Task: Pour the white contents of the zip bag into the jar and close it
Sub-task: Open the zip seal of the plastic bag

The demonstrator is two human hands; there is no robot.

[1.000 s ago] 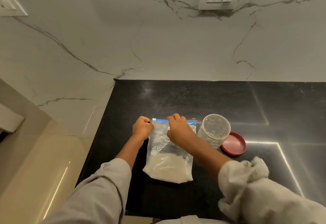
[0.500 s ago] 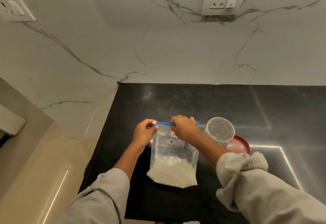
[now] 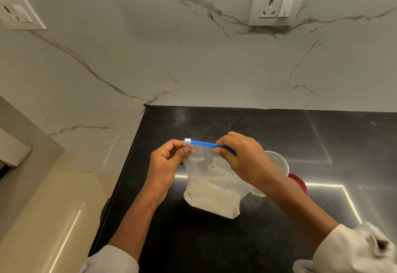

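A clear zip bag point(image 3: 211, 189) with white powder in its bottom stands upright on the black counter point(image 3: 214, 126). Its blue zip strip runs along the top, with a white slider at the left end. My left hand point(image 3: 166, 165) pinches the bag's top left corner just below the slider. My right hand point(image 3: 242, 158) grips the blue strip at the top right. Behind my right hand, a clear plastic jar point(image 3: 279, 163) stands open, partly hidden. Its red lid point(image 3: 298, 183) lies on the counter beside it, mostly covered by my wrist.
A marble wall point(image 3: 193, 57) rises behind the counter, with a socket plate point(image 3: 277, 4) at upper right and another socket plate point(image 3: 18, 13) at upper left. The counter's left edge drops to a beige floor point(image 3: 53, 208).
The bag has been raised from lying flat to standing upright. Both hands came closer and higher. The white slider now sits at the left end.
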